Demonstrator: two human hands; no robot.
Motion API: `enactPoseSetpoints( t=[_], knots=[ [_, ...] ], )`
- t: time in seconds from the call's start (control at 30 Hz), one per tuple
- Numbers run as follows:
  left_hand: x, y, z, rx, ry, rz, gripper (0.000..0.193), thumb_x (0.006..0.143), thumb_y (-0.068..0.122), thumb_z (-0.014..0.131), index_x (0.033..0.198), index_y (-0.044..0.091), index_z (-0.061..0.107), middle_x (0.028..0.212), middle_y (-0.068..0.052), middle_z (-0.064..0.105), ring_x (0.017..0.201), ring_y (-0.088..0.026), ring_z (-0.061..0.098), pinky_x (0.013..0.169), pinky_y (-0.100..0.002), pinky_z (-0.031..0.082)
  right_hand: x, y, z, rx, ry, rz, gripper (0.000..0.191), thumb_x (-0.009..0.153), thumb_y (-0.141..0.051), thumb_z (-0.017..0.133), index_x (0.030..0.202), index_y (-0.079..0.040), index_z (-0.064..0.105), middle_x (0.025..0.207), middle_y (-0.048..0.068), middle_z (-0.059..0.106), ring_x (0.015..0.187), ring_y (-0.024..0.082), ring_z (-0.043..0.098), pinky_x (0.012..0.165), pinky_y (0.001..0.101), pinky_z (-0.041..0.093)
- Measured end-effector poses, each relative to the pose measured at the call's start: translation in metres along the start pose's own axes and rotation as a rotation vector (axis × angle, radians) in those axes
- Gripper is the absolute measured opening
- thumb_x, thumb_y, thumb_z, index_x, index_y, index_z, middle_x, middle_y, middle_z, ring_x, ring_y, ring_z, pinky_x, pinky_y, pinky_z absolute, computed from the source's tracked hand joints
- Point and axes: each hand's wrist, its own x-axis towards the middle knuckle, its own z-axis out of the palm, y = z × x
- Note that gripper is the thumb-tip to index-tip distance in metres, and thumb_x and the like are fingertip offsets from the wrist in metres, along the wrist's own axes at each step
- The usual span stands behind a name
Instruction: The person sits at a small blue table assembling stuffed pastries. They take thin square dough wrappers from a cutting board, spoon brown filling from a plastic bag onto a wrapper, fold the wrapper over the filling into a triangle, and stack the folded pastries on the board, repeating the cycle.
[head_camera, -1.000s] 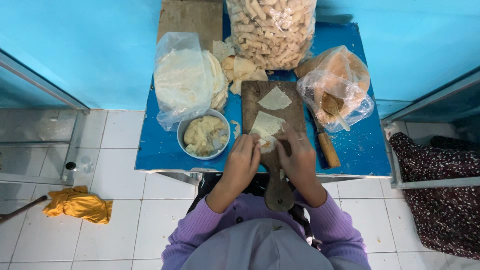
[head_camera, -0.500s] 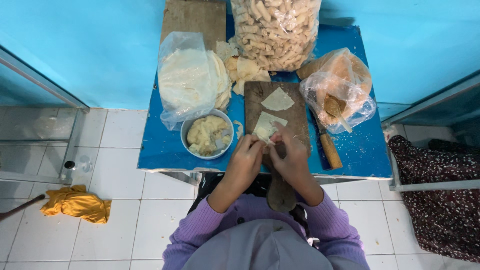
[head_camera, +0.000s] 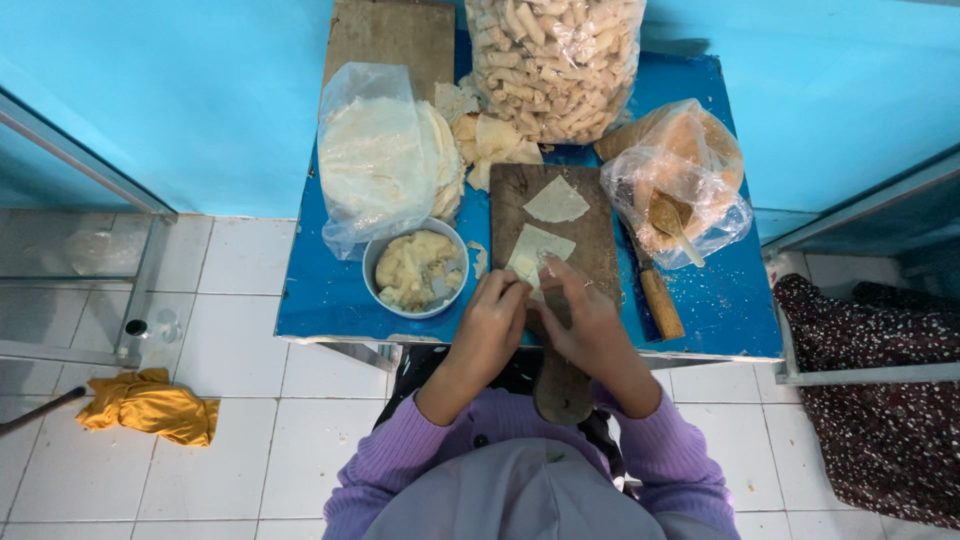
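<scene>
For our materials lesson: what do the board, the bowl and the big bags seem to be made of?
Board: apparently bare wood, brown, matt, worn.
Bowl: probably metal or enamel; pale grey, thin rim.
Bags: thin clear plastic, glossy, wrinkled, contents showing through.

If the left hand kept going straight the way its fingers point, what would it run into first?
The left hand points up and slightly right across the cutting board. It would likely meet the square dough sheet at its fingertips first, then the triangular sheet beyond.

Bowl (head_camera: 416, 270) left of board (head_camera: 590, 225), knife (head_camera: 660, 296) right, bare table front-right (head_camera: 735, 320)
</scene>
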Motion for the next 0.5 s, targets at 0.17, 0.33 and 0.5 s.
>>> enactPoseSetpoints(
  t=[0.17, 0.33, 0.5],
  knots=[
    [0.005, 0.004, -0.01, -0.051, -0.021, 0.013, 0.019, 0.088, -0.003, 0.068, 0.107, -0.004, 0.067, 0.108, -0.017, 0.058, 0.105, -0.038, 0.059, 0.088, -0.044, 0.051, 0.002, 0.017, -0.012, 0.051, -0.152, -0.026, 0.072, 0.082, 0.004, 0.075, 0.148, -0.009, 0.047, 0.109, 0.016, 0.073, 0.103, 0.036, 0.072, 0.084, 0.0421, 0.057],
    [0.009, 0.008, -0.024, -0.062, -0.1, 0.036, 0.025, 0.084, 0.001, 0.071, 0.108, -0.005, 0.067, 0.109, -0.019, 0.058, 0.105, -0.04, 0.057, 0.086, -0.045, 0.049, 0.006, 0.029, 0.0, 0.084, -0.116, -0.008, 0.065, 0.087, 0.0, 0.077, 0.145, -0.008, 0.048, 0.098, 0.01, 0.074, 0.09, 0.027, 0.075, 0.079, 0.036, 0.059],
    [0.011, 0.003, -0.017, -0.006, -0.07, 0.061, 0.017, 0.09, 0.0, 0.069, 0.107, -0.003, 0.067, 0.108, -0.017, 0.059, 0.103, -0.037, 0.059, 0.086, -0.044, 0.05, 0.012, 0.033, 0.001, 0.239, -0.066, 0.124, 0.072, 0.084, -0.003, 0.078, 0.146, -0.005, 0.043, 0.098, 0.008, 0.075, 0.087, 0.022, 0.077, 0.078, 0.0314, 0.061]
  ],
)
